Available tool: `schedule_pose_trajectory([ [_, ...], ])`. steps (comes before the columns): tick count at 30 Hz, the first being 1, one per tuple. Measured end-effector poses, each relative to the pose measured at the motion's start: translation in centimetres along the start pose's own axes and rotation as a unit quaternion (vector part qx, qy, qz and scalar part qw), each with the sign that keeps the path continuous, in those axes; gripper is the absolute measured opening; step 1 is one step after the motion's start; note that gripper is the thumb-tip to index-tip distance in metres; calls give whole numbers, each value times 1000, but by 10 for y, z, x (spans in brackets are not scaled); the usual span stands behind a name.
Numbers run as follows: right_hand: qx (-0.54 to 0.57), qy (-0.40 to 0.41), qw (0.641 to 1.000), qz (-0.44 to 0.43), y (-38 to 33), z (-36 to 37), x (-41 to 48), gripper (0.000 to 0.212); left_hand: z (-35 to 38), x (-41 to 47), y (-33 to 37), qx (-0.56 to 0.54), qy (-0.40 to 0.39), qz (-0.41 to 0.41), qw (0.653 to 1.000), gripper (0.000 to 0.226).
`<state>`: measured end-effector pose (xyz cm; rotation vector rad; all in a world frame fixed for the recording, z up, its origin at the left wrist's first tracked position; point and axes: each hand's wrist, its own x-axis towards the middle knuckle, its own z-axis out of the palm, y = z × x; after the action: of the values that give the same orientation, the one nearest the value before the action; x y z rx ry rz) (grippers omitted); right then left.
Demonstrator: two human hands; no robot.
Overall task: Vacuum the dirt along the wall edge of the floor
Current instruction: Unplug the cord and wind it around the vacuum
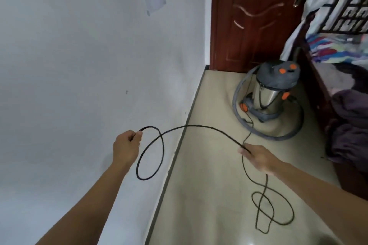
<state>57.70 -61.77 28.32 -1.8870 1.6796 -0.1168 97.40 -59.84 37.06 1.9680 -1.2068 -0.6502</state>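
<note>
**Cord being paid out before any vacuuming starts**

The steel-drum canister vacuum cleaner with grey lid and orange knobs (270,89) stands on the beige tiled floor (209,185), near the reddish-brown wooden door (254,16) and just beside the bed heaped with bedding (348,125). Its ribbed grey hose (286,137) lies looped around the drum, so no nozzle is in hand yet. From its base runs the black power cord (199,126), and both hands are on it. The left grip (126,149) is curled closed around the cord near its end, with a loop hanging below. The right grip (258,157) pinches the cord further along, though blur hides the exact finger positions. Slack drops from there into loose coils on the floor.

The raised, spread hold probably serves to untangle the cord and bring its end to a socket, which is not in view. The dark skirting strip (169,173), where the pale grey wall (79,65) meets the floor, is the target; I cannot make out any dirt along it.
</note>
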Motion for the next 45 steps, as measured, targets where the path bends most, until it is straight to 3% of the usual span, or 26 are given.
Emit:
schedule_pose_trajectory([
  [3,5,-1,995,-101,-46,-32,23,17,30,23,21,-47,-23,-27,998,33],
  [7,72,-18,975,-208,-90,-55,62,9,73,49,52,-141,-115,-85,980,23],
  [12,225,71,953,-189,-102,-91,128,15,124,93,82,-186,-239,-109,947,17],
  [18,238,132,952,-139,-89,-133,190,19,163,173,140,-119,-345,2,931,25],
  [22,198,195,958,-67,-56,-156,215,25,182,209,191,-87,-403,29,910,44],
  [25,84,253,961,71,-6,-160,231,24,187,250,223,-193,-410,-25,891,47],
  [27,64,280,940,185,44,-157,237,19,188,291,236,-288,-378,-79,876,46],
  [31,147,221,884,385,151,-144,232,28,190,375,252,-387,-285,-142,865,44],
  [34,186,157,865,439,200,-141,250,39,213,410,261,-354,-263,-124,889,42],
  [36,135,103,892,418,205,-148,283,41,244,420,268,-304,-268,-94,909,35],
  [39,-18,11,949,314,181,-168,343,40,298,429,284,-206,-288,-44,934,21],
  [42,-43,28,987,152,144,-210,382,28,344,431,301,-128,-308,7,943,19],
  [45,-27,73,997,-10,106,-255,400,30,377,431,318,-97,-347,24,933,13],
])
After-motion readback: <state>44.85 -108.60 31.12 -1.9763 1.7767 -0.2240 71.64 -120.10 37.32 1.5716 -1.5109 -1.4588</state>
